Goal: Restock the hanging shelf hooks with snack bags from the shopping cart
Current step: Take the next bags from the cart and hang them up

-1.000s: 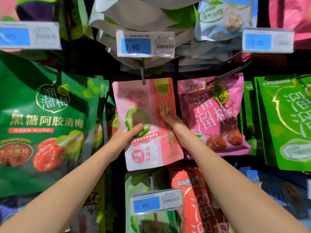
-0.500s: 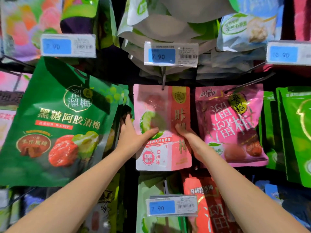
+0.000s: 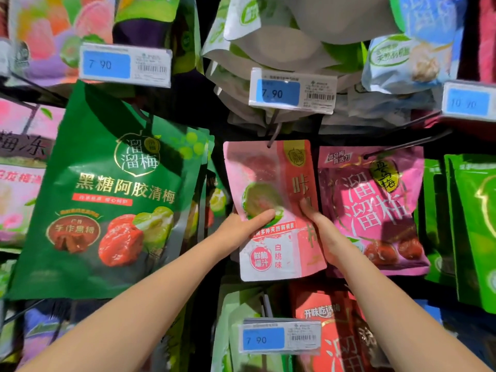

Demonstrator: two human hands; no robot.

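Item, largest: dark green snack bag [image 3: 107,200], hanging tilted, well left of the left hand's fingers, with gold characters and red and green plum artwork on its face. Item: magenta snack bag [image 3: 375,210], hanging just right of the right hand's fingers, its lower left corner covered by that hand. Item: pink snack bag [image 3: 271,167], the piece being stocked, upright between the two hands, with a pale pink left panel, a salmon right strip and a green plum printed mid-face. Its top edge meets the tip of the shelf hook [image 3: 274,130] directly above the fingers; whether the hook passes through the hang hole cannot be told. Item: red snack bag [image 3: 335,334], below the right hand's fingers, partly hidden by the right forearm. Item: upper price tag [image 3: 292,91], white with a blue panel reading 7.90, above the fingers at the hook's outer end. Item: lower price tag [image 3: 279,336], same pattern and same figure, well below the fingers. Item: left hand [image 3: 236,229], clamped on the pink snack bag's left edge, thumb flat across the printed plum, other fingers hidden behind the pouch. Item: right hand [image 3: 326,237], clamped on the right edge, thumb laid on the salmon strip, remaining fingers out of sight behind.
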